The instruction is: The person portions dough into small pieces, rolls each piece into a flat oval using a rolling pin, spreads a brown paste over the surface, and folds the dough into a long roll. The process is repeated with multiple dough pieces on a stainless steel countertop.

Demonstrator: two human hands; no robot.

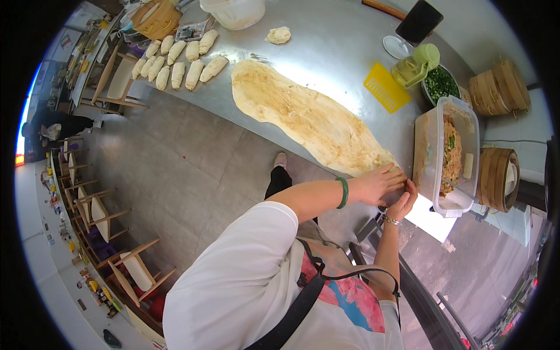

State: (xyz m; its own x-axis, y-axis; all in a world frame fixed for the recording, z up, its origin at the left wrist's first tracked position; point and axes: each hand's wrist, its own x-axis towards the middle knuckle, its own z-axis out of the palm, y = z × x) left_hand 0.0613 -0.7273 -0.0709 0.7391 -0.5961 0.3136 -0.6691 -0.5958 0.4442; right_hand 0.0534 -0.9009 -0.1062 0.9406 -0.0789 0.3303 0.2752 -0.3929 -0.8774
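Observation:
A long, flattened sheet of dough (306,118), smeared with a brownish coating, lies diagonally on the metal worktable (323,57). My left hand (383,183), below a green bangle, lies over its narrow lower right end. Right beside it, my right hand (402,203) has its fingertips at the same end, by the table edge; whether either hand grips the dough is hidden. Several rolled dough pieces (194,74) sit in rows at the upper left. A small dough lump (278,35) lies farther back. A yellow plastic scraper (387,87) rests to the right of the sheet.
At the right stands a clear plastic tub (426,148) of minced filling, beside a bowl of chopped greens (441,83), an oil jug (415,68) and bamboo steamers (496,179). A white tub (234,13) is at the back. Wooden chairs (135,271) and a person (59,124) are at the left.

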